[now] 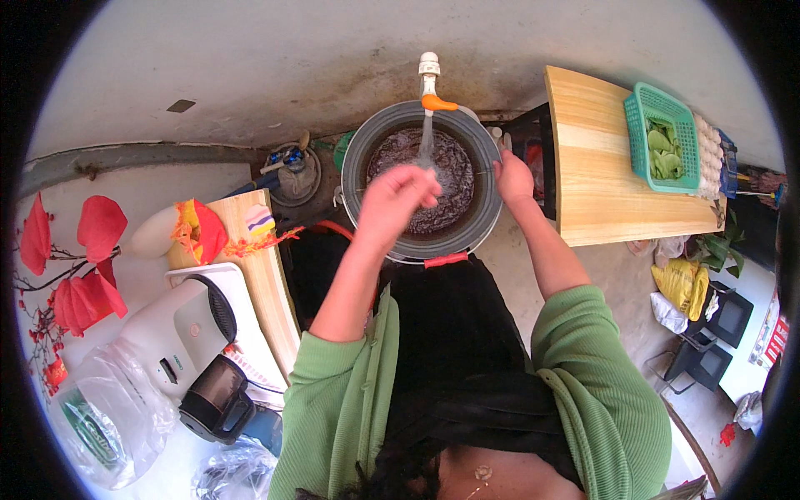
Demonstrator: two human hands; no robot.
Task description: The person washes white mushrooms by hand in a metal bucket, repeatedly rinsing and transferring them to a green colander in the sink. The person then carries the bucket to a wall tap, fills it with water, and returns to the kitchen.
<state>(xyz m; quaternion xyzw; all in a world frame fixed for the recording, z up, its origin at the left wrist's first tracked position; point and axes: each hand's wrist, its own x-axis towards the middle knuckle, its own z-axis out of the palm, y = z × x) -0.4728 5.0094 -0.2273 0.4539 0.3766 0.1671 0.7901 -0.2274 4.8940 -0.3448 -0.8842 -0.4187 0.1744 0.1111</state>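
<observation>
Water runs from a white wall tap with an orange lever into a wide dark grey round basin. The water inside is dark and rippling. My left hand hovers over it by the stream, fingers curled and slightly blurred; whether it holds anything is unclear. At the basin's right side, my right hand grips the rim, thumb on top. Below the basin show the white edge of a bucket and a red handle grip.
On the right, a wooden tabletop bears a green basket of leaves and a tray of eggs. To the left are an air fryer-like appliance, its black drawer, red decorations and plastic bags. Black stools stand lower right.
</observation>
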